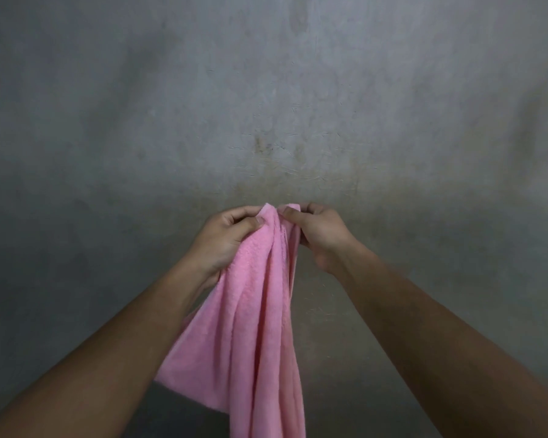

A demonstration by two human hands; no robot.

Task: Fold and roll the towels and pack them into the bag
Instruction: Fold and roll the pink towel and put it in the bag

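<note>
Pink towel (253,311) hanging bunched before a grey surface (266,90). My left hand (225,238) and right hand (320,232) pinch its top edge, close together. To fold well, I should slide apart to the corners, pulling the edge taut.

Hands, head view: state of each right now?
Left hand: closed, pinching the top edge of the pink towel.
Right hand: closed, pinching the same top edge beside the left; the towel hangs down between the forearms.
</note>
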